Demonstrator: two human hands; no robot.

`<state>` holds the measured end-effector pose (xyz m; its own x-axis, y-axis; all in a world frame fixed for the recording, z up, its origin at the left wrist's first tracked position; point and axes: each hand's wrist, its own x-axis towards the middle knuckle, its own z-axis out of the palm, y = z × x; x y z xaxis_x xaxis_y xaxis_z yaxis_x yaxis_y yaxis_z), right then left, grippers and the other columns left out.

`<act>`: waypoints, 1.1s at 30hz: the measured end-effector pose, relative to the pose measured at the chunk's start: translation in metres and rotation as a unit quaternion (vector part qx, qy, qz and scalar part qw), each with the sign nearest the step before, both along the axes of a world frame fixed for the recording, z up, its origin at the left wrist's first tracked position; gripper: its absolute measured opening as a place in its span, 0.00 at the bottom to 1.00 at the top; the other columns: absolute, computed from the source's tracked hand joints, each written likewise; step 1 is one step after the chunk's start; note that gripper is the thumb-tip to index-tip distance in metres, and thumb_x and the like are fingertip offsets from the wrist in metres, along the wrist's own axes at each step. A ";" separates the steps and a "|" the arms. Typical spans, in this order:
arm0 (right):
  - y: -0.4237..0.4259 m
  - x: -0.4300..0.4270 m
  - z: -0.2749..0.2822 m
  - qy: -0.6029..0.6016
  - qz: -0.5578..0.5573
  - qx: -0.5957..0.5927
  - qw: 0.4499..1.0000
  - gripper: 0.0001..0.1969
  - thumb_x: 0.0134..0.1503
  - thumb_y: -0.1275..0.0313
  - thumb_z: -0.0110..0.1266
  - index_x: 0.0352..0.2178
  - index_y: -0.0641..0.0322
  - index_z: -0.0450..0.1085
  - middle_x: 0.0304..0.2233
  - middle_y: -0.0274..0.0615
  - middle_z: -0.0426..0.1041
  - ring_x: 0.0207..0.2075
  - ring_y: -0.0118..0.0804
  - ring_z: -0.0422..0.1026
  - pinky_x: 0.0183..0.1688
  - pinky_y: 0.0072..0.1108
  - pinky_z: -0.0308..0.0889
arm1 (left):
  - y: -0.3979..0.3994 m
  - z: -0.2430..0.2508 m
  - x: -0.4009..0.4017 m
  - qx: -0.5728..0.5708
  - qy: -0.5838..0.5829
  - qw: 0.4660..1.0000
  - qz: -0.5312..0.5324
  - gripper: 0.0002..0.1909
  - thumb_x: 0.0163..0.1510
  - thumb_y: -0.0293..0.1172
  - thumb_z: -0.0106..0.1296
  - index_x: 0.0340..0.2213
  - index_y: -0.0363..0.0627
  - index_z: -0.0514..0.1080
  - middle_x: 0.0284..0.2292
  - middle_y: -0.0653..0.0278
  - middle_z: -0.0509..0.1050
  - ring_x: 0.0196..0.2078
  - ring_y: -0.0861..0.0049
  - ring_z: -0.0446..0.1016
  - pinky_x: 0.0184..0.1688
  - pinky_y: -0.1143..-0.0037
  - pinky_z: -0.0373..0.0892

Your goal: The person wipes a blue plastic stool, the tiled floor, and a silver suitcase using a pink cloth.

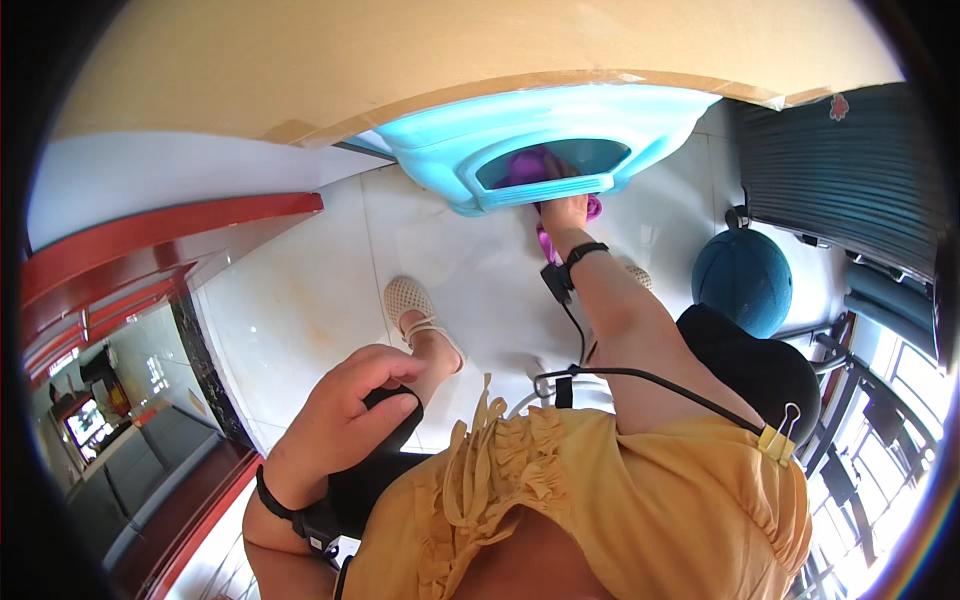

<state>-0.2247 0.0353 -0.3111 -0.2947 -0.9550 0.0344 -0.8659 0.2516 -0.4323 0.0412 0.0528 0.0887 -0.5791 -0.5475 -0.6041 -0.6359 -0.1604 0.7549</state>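
My right hand (564,212) reaches up behind the front lip of a light-blue plastic container (427,139) with a wide opening. Through the opening, parts of its fingers show against a shiny purple fabric item (527,165), which it appears to grip; more purple material hangs beside and below the hand. The blue lip hides much of the grip. My left hand (360,405) rests near my bent knee, with its fingers loosely curled, thumb apart and nothing in them. A black strap is on each wrist, and a small dark device hangs at the right one.
A large cardboard box (480,45) spans the top, over the blue container. Right of my arm are a dark teal ball (741,281) and a ribbed dark panel (840,172). A red door frame (172,225) stands at left. A black cable (660,379) runs along my right arm.
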 end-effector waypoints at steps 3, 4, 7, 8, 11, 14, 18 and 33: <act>-0.024 -0.007 -0.014 -0.046 -0.117 0.022 0.992 0.24 0.51 0.65 0.52 0.51 0.57 0.62 0.54 0.48 0.63 0.57 0.51 0.59 0.59 0.38 0.53 | 0.000 -0.001 -0.003 0.008 -0.009 1.000 -0.021 0.14 0.52 0.27 0.50 0.41 0.36 0.70 0.39 0.59 0.71 0.42 0.72 0.70 0.46 0.75 0.65; -0.019 -0.006 -0.016 -0.041 -0.092 0.026 0.995 0.25 0.51 0.63 0.52 0.51 0.58 0.62 0.53 0.48 0.64 0.55 0.51 0.62 0.57 0.38 0.57 | 0.001 -0.002 -0.004 0.011 -0.009 1.000 -0.024 0.14 0.52 0.27 0.50 0.41 0.36 0.70 0.39 0.59 0.71 0.42 0.72 0.70 0.46 0.75 0.65; 0.017 0.008 -0.005 0.080 0.189 0.162 0.965 0.20 0.50 0.69 0.53 0.46 0.58 0.68 0.45 0.45 0.70 0.48 0.50 0.69 0.49 0.35 0.65 | 0.003 0.000 -0.002 -0.001 -0.017 0.999 -0.036 0.15 0.51 0.27 0.50 0.41 0.36 0.69 0.39 0.58 0.71 0.42 0.70 0.70 0.46 0.75 0.65; 0.027 0.011 0.012 0.069 0.298 0.225 0.925 0.19 0.49 0.71 0.54 0.45 0.56 0.69 0.44 0.44 0.71 0.47 0.48 0.69 0.49 0.34 0.66 | 0.004 0.002 -0.002 -0.023 -0.017 0.998 -0.054 0.15 0.51 0.28 0.50 0.41 0.36 0.69 0.38 0.58 0.71 0.41 0.69 0.70 0.45 0.75 0.66; 0.059 0.001 0.041 -0.073 0.475 0.204 0.853 0.24 0.43 0.74 0.58 0.46 0.53 0.70 0.43 0.41 0.71 0.48 0.45 0.68 0.48 0.33 0.66 | 0.003 0.006 -0.006 -0.055 0.001 0.996 -0.075 0.15 0.51 0.28 0.51 0.41 0.37 0.69 0.38 0.56 0.71 0.40 0.66 0.70 0.45 0.74 0.66; 0.059 -0.001 0.093 -0.103 0.422 0.162 0.886 0.25 0.43 0.71 0.59 0.47 0.54 0.68 0.46 0.39 0.69 0.51 0.46 0.65 0.50 0.34 0.65 | 0.002 0.014 -0.008 -0.076 0.017 0.993 -0.085 0.16 0.50 0.28 0.52 0.42 0.38 0.69 0.38 0.55 0.71 0.40 0.62 0.71 0.45 0.72 0.66; 0.046 -0.006 0.143 -0.069 0.420 0.083 0.901 0.21 0.46 0.66 0.60 0.43 0.56 0.71 0.44 0.42 0.71 0.47 0.44 0.69 0.49 0.32 0.65 | 0.008 0.018 0.001 -0.123 0.043 0.988 -0.088 0.17 0.49 0.28 0.55 0.41 0.39 0.69 0.39 0.56 0.72 0.42 0.59 0.71 0.46 0.70 0.66; -0.188 -0.030 0.062 0.099 0.221 0.062 0.968 0.10 0.54 0.70 0.51 0.35 0.65 0.70 0.35 0.51 0.75 0.33 0.51 0.75 0.33 0.35 0.69 | -0.016 0.004 0.046 -0.073 0.080 0.994 -0.003 0.17 0.52 0.33 0.53 0.42 0.39 0.69 0.38 0.56 0.72 0.43 0.61 0.70 0.46 0.70 0.66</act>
